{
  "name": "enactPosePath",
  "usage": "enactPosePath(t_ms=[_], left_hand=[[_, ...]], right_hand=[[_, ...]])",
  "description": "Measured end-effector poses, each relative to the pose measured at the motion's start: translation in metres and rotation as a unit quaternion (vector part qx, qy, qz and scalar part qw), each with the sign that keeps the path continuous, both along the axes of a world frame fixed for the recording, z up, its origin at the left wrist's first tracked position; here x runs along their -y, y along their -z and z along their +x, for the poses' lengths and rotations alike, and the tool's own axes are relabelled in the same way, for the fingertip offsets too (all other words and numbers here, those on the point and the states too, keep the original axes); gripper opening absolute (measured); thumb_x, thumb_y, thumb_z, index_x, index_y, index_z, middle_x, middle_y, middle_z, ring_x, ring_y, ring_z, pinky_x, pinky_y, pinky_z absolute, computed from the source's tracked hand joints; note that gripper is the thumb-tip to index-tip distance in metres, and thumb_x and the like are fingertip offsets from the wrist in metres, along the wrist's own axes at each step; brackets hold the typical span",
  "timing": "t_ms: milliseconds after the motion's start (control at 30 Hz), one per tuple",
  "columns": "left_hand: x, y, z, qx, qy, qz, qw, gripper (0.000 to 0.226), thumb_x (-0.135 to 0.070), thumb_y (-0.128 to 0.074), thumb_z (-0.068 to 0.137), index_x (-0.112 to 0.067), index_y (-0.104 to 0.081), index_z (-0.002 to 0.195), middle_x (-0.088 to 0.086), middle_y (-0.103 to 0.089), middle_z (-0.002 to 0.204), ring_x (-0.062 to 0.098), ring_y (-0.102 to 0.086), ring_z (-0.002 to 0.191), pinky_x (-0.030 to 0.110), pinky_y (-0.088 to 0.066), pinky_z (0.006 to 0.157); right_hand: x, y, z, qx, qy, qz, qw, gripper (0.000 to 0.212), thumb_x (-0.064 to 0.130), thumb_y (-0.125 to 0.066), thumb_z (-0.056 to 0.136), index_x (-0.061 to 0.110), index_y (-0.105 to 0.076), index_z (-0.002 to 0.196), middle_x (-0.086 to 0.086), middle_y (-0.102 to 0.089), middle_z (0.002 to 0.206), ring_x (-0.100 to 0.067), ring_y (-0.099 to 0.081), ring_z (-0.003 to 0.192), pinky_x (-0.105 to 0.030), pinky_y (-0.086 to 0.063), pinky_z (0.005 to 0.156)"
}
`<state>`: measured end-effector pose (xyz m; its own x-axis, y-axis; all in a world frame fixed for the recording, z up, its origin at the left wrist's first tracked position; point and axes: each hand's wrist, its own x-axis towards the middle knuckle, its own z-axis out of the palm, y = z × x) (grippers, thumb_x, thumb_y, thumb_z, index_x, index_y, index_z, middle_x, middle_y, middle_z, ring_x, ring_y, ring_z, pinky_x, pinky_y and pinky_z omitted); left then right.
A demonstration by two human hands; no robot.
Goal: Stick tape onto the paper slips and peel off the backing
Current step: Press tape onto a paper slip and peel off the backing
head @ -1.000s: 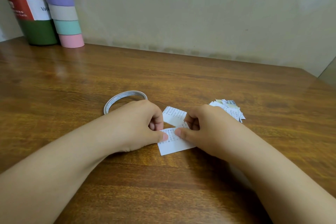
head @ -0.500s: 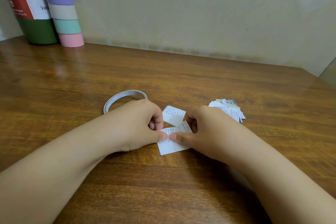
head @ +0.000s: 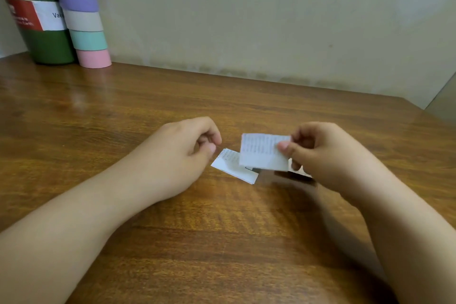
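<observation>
While pinched by its right edge in the right hand (head: 328,155), one printed slip (head: 262,152) hangs lifted off the bench (head: 222,242) — second slip (head: 233,166) flat below, partly overlapped. Left hand (head: 180,153) just beside it — fingers curled; whether holding anything, cannot tell.
</observation>
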<state>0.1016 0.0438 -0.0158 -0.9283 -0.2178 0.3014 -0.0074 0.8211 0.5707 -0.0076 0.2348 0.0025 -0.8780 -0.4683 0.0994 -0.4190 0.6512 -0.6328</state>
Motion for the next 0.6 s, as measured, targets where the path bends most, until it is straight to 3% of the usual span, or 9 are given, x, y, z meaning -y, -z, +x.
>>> enactPosePath(t_ms=[167, 333, 433, 600], left_hand=[[0.0, -0.001, 0.001, -0.066, 0.031, -0.003, 0.997, 0.035, 0.0, -0.038, 0.093, -0.033, -0.052, 0.097, -0.021, -0.048, 0.102, -0.014, -0.045, 0.095, -0.001, -0.031, 0.074], [0.002, 0.002, 0.0, -0.061, -0.008, 0.028, 0.998, 0.03, -0.006, -0.042, 0.091, -0.036, -0.041, 0.094, -0.023, -0.033, 0.104, -0.014, -0.046, 0.077, 0.011, -0.03, 0.061], [0.002, 0.001, -0.001, -0.066, -0.038, 0.053, 0.996, 0.028, -0.006, -0.045, 0.087, -0.034, -0.04, 0.09, -0.022, -0.039, 0.1, -0.009, -0.045, 0.065, 0.015, -0.028, 0.057], [0.004, -0.001, -0.003, -0.081, -0.085, 0.094, 0.989, 0.029, -0.005, -0.05, 0.081, -0.031, -0.04, 0.086, -0.009, -0.049, 0.083, 0.004, -0.042, 0.059, 0.023, -0.029, 0.054]], right_hand=[[-0.016, -0.007, -0.019, 0.022, 0.112, -0.095, 0.989, 0.006, 0.025, -0.063, 0.09, 0.02, -0.065, 0.088, 0.002, -0.065, 0.066, -0.011, -0.049, 0.053, -0.025, -0.041, 0.05], [-0.02, 0.0, -0.028, 0.045, 0.146, -0.034, 0.988, 0.017, 0.03, -0.063, 0.09, 0.02, -0.066, 0.077, -0.003, -0.065, 0.074, -0.014, -0.052, 0.059, -0.024, -0.039, 0.05], [-0.02, 0.005, -0.032, 0.045, 0.142, 0.025, 0.989, 0.022, 0.035, -0.06, 0.09, 0.02, -0.064, 0.075, -0.005, -0.067, 0.077, -0.017, -0.056, 0.063, -0.027, -0.042, 0.057], [-0.017, 0.009, -0.036, 0.012, 0.128, 0.082, 0.988, 0.021, 0.037, -0.056, 0.092, 0.019, -0.063, 0.084, -0.001, -0.061, 0.077, -0.013, -0.053, 0.063, -0.025, -0.032, 0.049]])
